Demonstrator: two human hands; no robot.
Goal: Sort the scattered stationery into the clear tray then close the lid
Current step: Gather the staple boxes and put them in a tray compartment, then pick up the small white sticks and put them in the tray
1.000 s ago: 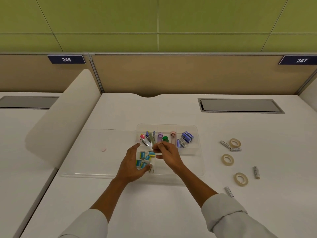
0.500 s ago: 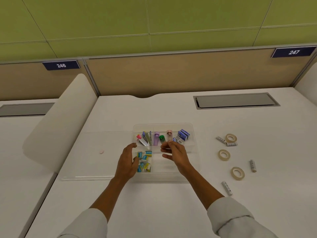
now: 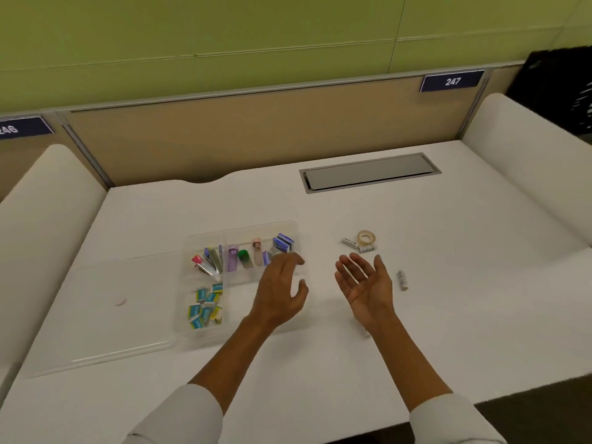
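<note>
Clear tray (image 3: 296, 227) sitting mid-desk, split into compartments so each kind gets its own slot: clips and small tubes (image 3: 238, 257) across the far row, little blue and yellow packets (image 3: 205, 307) heaped in the near-left slot. Lid (image 3: 96, 309) lying flat just left of the tray, out of the way for loading. Stray bits out to the right on the desk (image 3: 416, 331): tape roll (image 3: 366, 237) with two small white sticks (image 3: 355, 245) just beside it, another stick (image 3: 402, 279) nearer.

Left hand (image 3: 282, 293) hovering over the tray's right side, fingers loosely curled, thumb apart, holding nothing. Right hand (image 3: 365, 283) out past the tray's edge, palm turned up and inward, fingers spread wide, empty too, touching nothing visible. Hands apart, both angled toward the strays — looks like a reach for the next pickup. Near-right slot apparently bare, likely meant for tape. Lid not yet on.
</note>
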